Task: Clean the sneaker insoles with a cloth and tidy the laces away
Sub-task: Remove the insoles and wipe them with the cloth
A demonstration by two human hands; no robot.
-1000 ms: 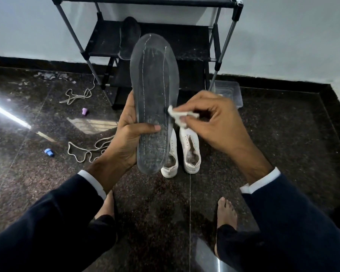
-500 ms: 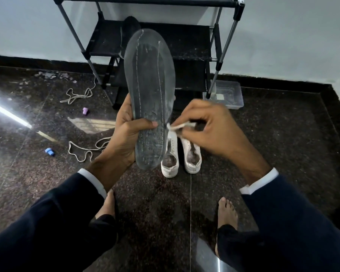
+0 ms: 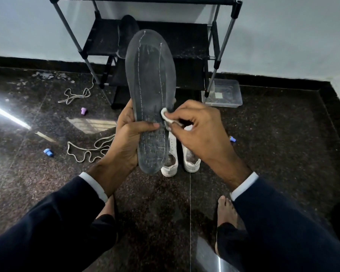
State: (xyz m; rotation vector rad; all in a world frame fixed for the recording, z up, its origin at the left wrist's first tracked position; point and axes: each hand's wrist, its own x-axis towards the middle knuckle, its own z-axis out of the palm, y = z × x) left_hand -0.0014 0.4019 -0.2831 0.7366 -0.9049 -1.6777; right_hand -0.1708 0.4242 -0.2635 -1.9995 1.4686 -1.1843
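Observation:
My left hand (image 3: 127, 138) grips a grey stitched insole (image 3: 150, 79) upright in front of me, thumb across its lower part. My right hand (image 3: 196, 130) pinches a small white cloth (image 3: 166, 116) against the insole's right edge. Behind the insole, two white sneakers (image 3: 190, 158) stand side by side on the floor, partly hidden. A second dark insole (image 3: 126, 34) leans on the rack shelf. One white lace (image 3: 86, 152) lies loose on the floor to the left, another lace (image 3: 75, 95) further back.
A black shoe rack (image 3: 185, 42) stands against the wall. A clear plastic box (image 3: 224, 93) sits by its right leg. Small blue pieces (image 3: 48, 152) and a purple piece (image 3: 83, 110) lie on the dark stone floor. My bare feet (image 3: 225, 211) are below.
The insole has shifted and tilted slightly. My right hand with the cloth moved down along the insole's right edge, then back onto it near the middle.

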